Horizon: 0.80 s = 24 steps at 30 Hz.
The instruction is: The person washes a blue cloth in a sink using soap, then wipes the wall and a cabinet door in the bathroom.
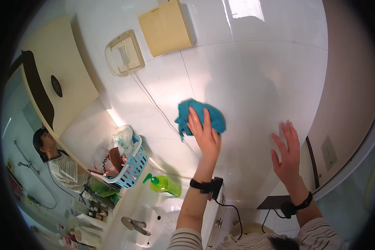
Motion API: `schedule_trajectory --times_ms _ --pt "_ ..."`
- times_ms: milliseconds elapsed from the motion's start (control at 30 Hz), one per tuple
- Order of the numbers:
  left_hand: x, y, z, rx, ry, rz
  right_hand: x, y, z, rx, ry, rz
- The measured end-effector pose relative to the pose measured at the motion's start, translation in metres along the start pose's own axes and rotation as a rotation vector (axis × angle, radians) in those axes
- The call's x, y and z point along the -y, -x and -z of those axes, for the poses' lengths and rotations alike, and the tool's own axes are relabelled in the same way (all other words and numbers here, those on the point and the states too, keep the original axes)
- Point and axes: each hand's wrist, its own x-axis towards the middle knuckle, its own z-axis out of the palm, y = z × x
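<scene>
My left hand point(206, 134) presses a teal cloth point(201, 117) flat against the white tiled wall point(243, 81), its fingers spread over the fabric. A thin white cable point(156, 106) runs down the wall and passes behind the cloth. To the right, my right hand point(286, 153) is raised in front of the same wall with its fingers apart and nothing in it. Whether its fingertips touch the tile is hard to tell. Each wrist wears a black strap with a small device and a cord.
Below stands a washbasin point(165, 225) with a metal faucet point(136, 225) and a green pump bottle point(165, 186). A blue plastic basket point(132, 172) of items sits beside a mirror cabinet point(65, 81). A clear socket cover point(125, 53) and a yellowish box point(165, 28) project from the wall.
</scene>
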Motion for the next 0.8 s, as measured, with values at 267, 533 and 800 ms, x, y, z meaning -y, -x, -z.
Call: schedule_trajectory --times_ms 267,533,800 --pt "-0.034 -0.191 0.059 -0.457 0.229 -0.169 -0.005 -0.015 0.023 0.028 -0.07 -0.092" --pt "-0.064 -0.235 0.078 -0.128 -0.214 -0.531 -0.011 -0.029 0.029 0.051 0.003 -0.003" --pt "-0.023 -0.312 0.111 -0.164 0.336 0.249 -0.04 -0.048 0.061 0.012 -0.147 0.104"
